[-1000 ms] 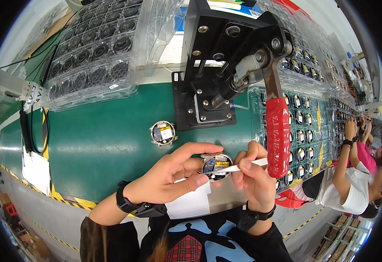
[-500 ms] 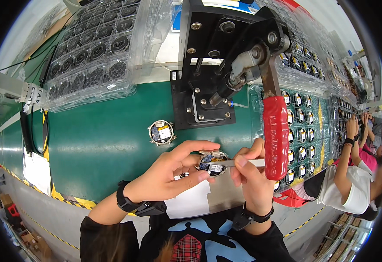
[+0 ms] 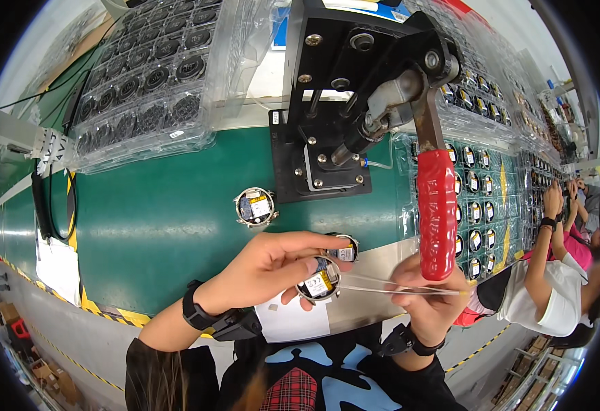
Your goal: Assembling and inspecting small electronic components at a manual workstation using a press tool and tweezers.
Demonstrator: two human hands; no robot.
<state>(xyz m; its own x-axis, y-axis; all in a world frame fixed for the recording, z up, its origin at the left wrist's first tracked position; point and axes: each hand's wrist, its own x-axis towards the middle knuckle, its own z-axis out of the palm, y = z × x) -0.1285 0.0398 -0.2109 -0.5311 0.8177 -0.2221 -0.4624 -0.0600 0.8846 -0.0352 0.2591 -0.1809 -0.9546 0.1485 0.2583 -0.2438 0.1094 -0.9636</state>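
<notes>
Watch module point(image 3: 317, 282): left hand point(image 3: 265, 266) pinching; right hand point(image 3: 431, 301), partly behind red handle point(image 3: 437, 216), pinching tweezers point(image 3: 368, 290).

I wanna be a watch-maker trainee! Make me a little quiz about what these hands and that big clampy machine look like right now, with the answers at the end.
1. True or false: the left hand holds a round watch part.

2. Pick one. What is in the right hand?
A. A hammer
B. Tweezers
C. A paintbrush

3. Fill in the blank: the rubbery-looking grip on the lever of the black clamp stand is coloured ____.

Key:
1. True; the thumb and fingers are on it.
2. B; their thin tips point toward the watch part.
3. Red.
</notes>
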